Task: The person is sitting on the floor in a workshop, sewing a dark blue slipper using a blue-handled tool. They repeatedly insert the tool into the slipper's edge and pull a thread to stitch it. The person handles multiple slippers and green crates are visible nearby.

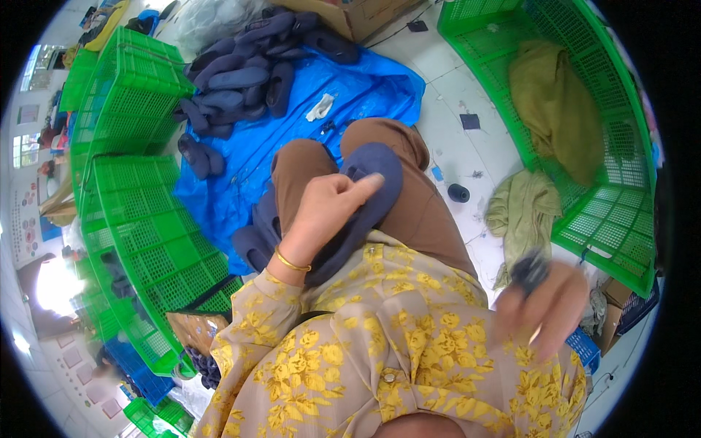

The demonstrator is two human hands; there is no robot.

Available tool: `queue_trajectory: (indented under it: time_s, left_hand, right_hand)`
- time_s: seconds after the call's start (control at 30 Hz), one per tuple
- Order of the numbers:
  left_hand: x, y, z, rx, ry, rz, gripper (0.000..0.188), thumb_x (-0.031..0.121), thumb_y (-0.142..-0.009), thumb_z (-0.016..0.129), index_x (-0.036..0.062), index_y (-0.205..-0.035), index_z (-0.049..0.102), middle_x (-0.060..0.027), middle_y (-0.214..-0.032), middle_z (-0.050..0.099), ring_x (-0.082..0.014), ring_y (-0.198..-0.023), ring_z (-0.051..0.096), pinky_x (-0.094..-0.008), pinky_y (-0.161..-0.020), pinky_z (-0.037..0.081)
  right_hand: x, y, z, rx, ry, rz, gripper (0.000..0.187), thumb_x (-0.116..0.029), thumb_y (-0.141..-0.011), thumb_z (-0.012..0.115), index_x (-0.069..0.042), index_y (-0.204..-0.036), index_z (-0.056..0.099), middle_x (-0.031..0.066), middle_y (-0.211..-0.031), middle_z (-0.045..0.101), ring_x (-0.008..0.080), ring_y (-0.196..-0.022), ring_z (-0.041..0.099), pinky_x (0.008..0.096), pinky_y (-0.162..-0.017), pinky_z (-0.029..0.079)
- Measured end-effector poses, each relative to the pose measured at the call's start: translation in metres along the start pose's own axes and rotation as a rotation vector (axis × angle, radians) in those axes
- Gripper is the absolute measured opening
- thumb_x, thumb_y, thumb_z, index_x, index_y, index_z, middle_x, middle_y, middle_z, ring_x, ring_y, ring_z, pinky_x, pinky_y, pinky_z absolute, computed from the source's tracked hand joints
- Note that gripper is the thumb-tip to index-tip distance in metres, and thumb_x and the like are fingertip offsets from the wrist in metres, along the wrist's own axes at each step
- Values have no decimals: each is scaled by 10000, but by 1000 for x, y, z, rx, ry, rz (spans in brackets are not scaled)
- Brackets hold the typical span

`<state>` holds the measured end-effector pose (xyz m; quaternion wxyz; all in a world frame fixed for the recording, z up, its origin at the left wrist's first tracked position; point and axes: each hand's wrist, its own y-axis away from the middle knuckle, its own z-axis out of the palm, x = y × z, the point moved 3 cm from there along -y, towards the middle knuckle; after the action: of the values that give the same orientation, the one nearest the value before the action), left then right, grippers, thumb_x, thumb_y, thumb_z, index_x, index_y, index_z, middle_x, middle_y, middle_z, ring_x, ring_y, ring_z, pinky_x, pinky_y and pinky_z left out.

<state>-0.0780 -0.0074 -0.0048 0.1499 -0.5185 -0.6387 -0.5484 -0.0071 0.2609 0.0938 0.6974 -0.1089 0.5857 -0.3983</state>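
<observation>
Seen from the head camera, a blue tarpaulin (328, 109) covers the white tiled floor (453, 139) ahead of the person's knees, and a heap of dark navy shoe pieces (248, 73) lies at its far end, with a small white scrap (320, 106) just beside the heap. Green plastic crates (131, 109) stand stacked along the left side, and a long green crate (613, 212) curves along the right, holding an olive cloth (558, 102); a second olive cloth (522, 212) lies on the tiles against its near wall. A dark thread spool (458, 193) sits on the floor between the right knee and that cloth. A cardboard box (358, 18) stands beyond the tarpaulin. On the lap, over the brown trousers (431, 212), rests a navy shoe upper (365, 197), with more navy pieces (255, 233) lying beside the left thigh. The left hand (325, 208), a gold bangle (290, 261) on its wrist, presses down on the navy shoe upper with fingers curled over it, the fingertips reaching its top edge. The right hand (548, 303) is blurred, raised off to the right, with fingers closed around a small dark object (529, 269) whose kind I cannot tell.
</observation>
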Motion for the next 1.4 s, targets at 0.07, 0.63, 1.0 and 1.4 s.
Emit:
queue_trajectory:
  time_s: [0.07,0.63,1.0,1.4]
  left_hand:
    - [2,6,2,-51,-209,97,261,211,-845,697,-30,-750,664,-32,-745,647,-82,-634,543,-250,-585,446]
    - [-26,14,-11,-162,220,260,67,96,-944,598,31,-948,612,45,-880,596,-35,-830,526,-195,-761,439]
    - [-25,13,-7,-104,326,168,66,74,-930,604,12,-945,623,31,-849,603,-38,-783,539,-193,-712,444]
    - [3,39,3,-128,373,126,73,87,-932,603,21,-903,614,22,-776,594,-36,-624,497,-200,-538,402]
  right_hand:
    - [14,-19,12,-288,-20,108,517,-414,-1030,327,-4,-1191,596,156,-1122,606,356,-893,611,447,-777,530]
    - [147,-25,-58,424,834,647,209,5,-826,574,-74,-1009,638,106,-878,625,282,-785,613,354,-692,482]
    - [145,-27,-52,401,954,650,216,-76,-788,613,-91,-1003,636,110,-869,590,337,-813,598,416,-697,473]
    - [162,-12,-73,1146,-150,382,137,-168,-983,546,-69,-1039,622,-14,-716,554,35,-511,393,192,-478,317]
